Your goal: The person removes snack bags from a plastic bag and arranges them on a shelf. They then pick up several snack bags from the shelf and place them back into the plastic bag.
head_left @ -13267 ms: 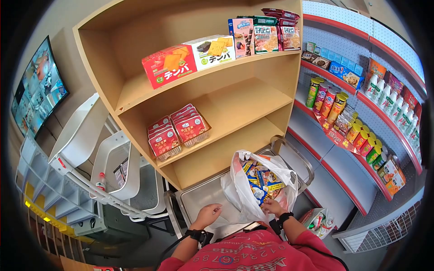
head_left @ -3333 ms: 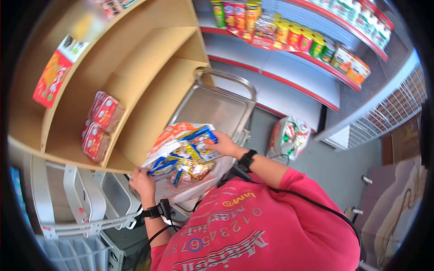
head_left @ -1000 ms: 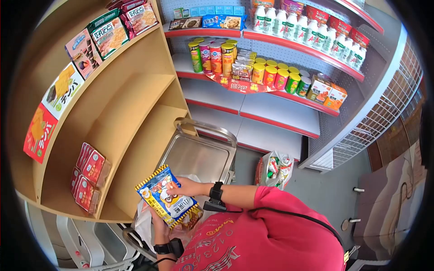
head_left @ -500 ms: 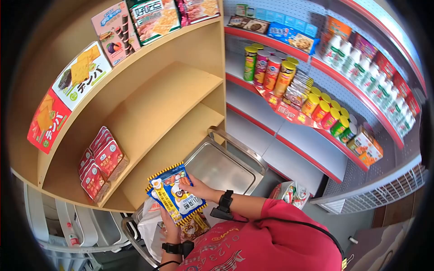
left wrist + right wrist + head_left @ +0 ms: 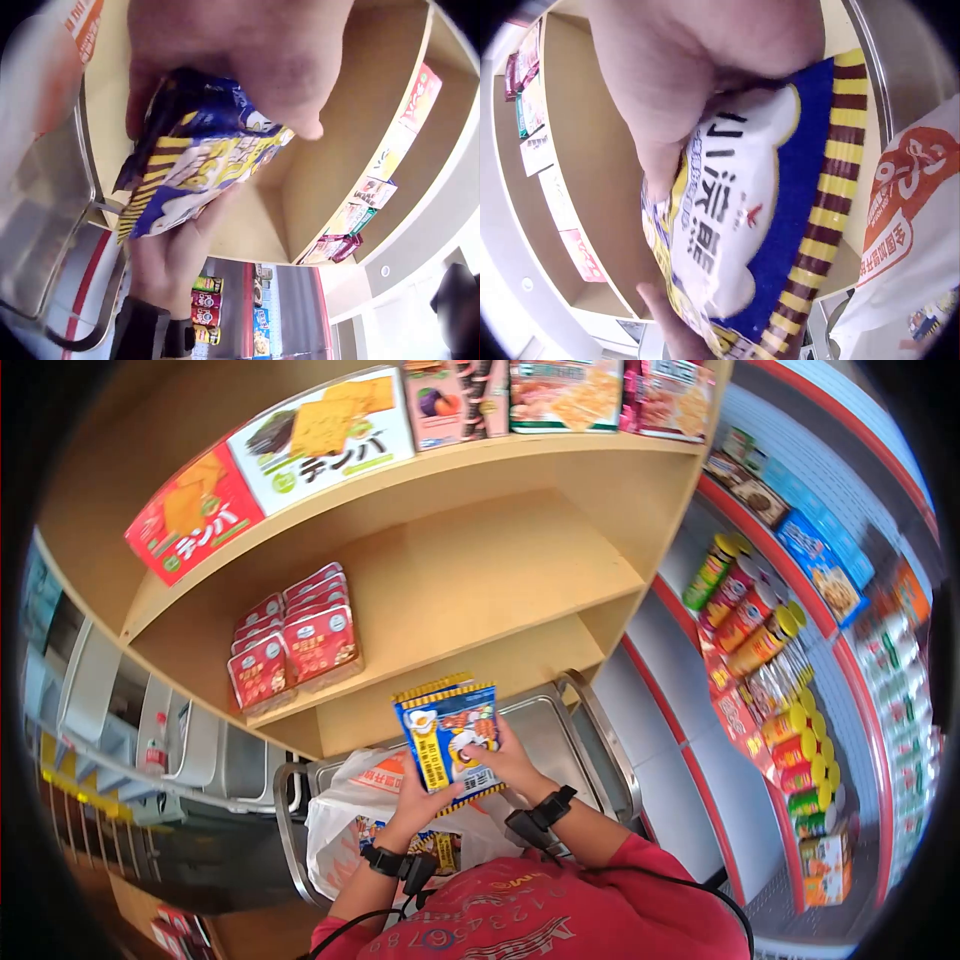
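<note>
Wooden shelf unit [image 5: 470, 580] standing just beyond the metal cart [image 5: 553, 728]

On the cart sits a white plastic bag [image 5: 333, 815] printed in orange; above the cart I hold blue-and-yellow snack packets [image 5: 430, 735], the fingers of my left hand [image 5: 425, 802] and right hand [image 5: 515, 765] gripping them from opposite sides

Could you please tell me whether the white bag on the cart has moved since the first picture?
Yes: against the wooden shelf, the white bag has shifted left, toward the side with the red packs.
</note>
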A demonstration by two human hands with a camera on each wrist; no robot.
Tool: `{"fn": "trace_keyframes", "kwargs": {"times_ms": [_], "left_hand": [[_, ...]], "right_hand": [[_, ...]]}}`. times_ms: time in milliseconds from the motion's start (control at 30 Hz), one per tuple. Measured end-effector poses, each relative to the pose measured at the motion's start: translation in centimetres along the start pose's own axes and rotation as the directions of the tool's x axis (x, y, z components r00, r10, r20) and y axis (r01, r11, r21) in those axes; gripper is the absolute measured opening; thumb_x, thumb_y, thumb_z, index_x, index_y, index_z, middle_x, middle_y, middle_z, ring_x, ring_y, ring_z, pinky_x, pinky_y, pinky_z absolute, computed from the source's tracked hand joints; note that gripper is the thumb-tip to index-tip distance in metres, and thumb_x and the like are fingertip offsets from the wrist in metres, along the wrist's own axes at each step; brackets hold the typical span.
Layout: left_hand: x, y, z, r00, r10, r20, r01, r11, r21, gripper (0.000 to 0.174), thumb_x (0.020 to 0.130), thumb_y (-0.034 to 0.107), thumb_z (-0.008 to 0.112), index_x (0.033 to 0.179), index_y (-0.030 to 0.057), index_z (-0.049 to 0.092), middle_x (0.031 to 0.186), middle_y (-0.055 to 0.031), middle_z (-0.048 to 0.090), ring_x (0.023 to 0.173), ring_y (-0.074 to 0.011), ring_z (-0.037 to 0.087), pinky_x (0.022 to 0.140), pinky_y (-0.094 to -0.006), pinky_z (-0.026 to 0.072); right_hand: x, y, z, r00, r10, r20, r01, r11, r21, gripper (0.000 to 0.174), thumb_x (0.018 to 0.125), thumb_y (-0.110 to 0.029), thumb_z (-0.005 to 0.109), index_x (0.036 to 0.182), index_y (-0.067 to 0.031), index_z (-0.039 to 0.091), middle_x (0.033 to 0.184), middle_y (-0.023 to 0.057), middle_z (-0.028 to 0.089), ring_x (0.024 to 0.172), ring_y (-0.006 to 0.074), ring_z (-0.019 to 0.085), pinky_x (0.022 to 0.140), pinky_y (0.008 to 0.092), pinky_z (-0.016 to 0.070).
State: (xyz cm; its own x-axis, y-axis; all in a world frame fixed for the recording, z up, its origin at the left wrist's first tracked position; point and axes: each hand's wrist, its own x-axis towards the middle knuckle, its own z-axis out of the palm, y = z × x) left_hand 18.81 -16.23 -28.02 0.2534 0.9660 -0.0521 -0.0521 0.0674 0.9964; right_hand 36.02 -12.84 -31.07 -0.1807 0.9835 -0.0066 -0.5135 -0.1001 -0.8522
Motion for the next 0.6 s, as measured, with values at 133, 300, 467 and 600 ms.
{"fn": "trace_keyframes", "kwargs": {"times_ms": [133,300,467,600], "left_hand": [[1.8,-0.2,-0.2,0.999,0.044,-0.011,-0.044,0.998,0.044,0.078,0.072,0.005,0.073,0.133,0.0005,0.024,0.118,-0.0090,0.047,0.110,-0.0164,0.047,0.092,-0.0302,0.0405],[3.4,1.0,0.0,0.995,0.091,0.028,-0.090,0.994,-0.058,0.083,0.073,0.004,0.072,0.137,0.0009,0.020,0.124,-0.0092,0.044,0.114,-0.0160,0.044,0.096,-0.0306,0.0381],[4.6,1.3,0.2,0.985,0.144,-0.095,-0.143,0.990,0.012,0.084,0.074,0.006,0.072,0.138,0.0002,0.018,0.128,-0.0123,0.042,0.117,-0.0165,0.042,0.097,-0.0306,0.0370],[4.6,0.9,-0.4,0.939,0.220,-0.264,-0.193,0.973,0.123,0.082,0.077,0.012,0.070,0.139,0.0038,0.016,0.129,-0.0163,0.037,0.114,-0.0229,0.045,0.091,-0.0339,0.0420]], "right_hand": [[1.0,-0.9,-2.1,0.984,0.096,0.152,-0.076,0.989,-0.129,0.063,0.073,0.000,0.069,0.126,-0.0040,0.036,0.118,0.0071,0.052,0.104,0.0144,0.053,0.088,0.0306,0.0448],[2.5,-2.4,-2.8,0.957,0.195,0.216,-0.181,0.980,-0.085,0.052,0.070,0.001,0.070,0.118,-0.0041,0.049,0.112,0.0056,0.057,0.100,0.0150,0.056,0.086,0.0297,0.0460],[4.3,-3.5,-1.4,0.978,0.124,0.166,-0.137,0.988,0.067,0.052,0.069,0.002,0.070,0.117,-0.0041,0.048,0.111,0.0051,0.057,0.099,0.0155,0.056,0.085,0.0302,0.0466],[6.7,-5.4,-0.5,0.993,-0.016,0.118,0.006,0.996,0.085,0.051,0.071,0.002,0.069,0.116,-0.0030,0.047,0.109,0.0048,0.057,0.100,0.0151,0.056,0.085,0.0299,0.0479]]}}
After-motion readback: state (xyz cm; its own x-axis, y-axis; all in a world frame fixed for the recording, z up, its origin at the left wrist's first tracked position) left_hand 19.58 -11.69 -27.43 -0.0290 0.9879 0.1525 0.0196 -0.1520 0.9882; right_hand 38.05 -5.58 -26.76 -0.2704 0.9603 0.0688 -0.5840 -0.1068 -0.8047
